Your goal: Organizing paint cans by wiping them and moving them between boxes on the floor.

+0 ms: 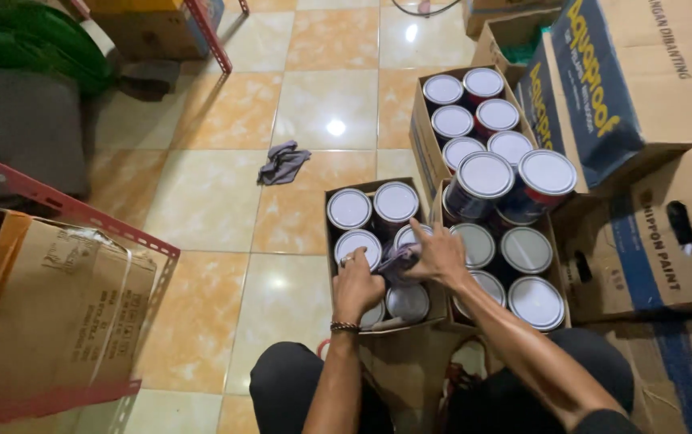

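My left hand (355, 283) and right hand (440, 253) both hold closed on, probably, a dark cloth (396, 264) above the paint cans (359, 241) in the carton (330, 241).

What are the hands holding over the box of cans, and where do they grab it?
Both the left hand and right hand grip a small dark object, one at each end; what it is cannot be told.

Grey rag (283, 161) crumpled on tiled floor (225, 201), well apart from boxes. Taped cardboard box (48, 309) sits in red metal rack (80, 217) at left. Green bag (24, 44) top left. Big closed cartons (643, 80) stacked at right.
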